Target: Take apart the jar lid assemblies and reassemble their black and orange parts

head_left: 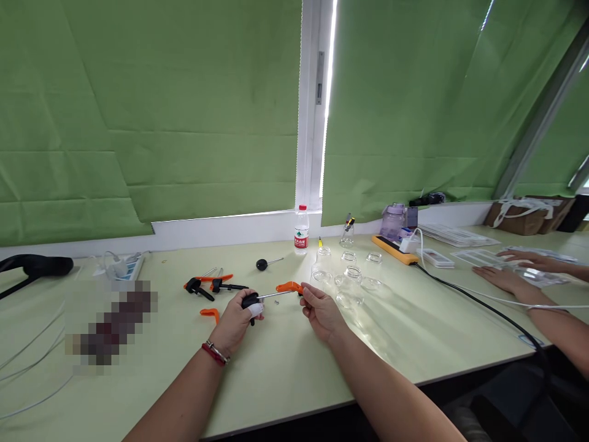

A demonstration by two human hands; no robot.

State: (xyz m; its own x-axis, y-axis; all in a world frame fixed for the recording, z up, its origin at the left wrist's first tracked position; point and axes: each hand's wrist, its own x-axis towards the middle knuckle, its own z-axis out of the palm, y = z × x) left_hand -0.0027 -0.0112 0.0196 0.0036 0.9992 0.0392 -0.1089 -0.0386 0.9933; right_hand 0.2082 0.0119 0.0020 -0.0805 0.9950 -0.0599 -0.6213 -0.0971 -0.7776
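Observation:
My left hand [237, 322] is closed around a black-handled piece with a thin metal shaft [276, 295]; I cannot tell whether it is a screwdriver or part of a clamp. A white wrap covers one finger. With thumb and fingers, my right hand [321, 310] pinches an orange angled plastic piece [289, 286], and the shaft's tip reaches its underside. Below the shaft, a tiny metal screw [277, 301] lies on the table. Left of my hands are a loose orange bent piece [210, 314] and orange-and-black clamp-like parts [216, 283] with metal rods.
A black round-handled tool [262, 264] lies behind my hands. Several clear glass jars [353, 274] and a water bottle [301, 232] stand beyond. A power strip [396, 250] trails a black cable [478, 298] rightward. Another person's hands [499, 279] rest at right. A blurred dark patch [115, 325] is left.

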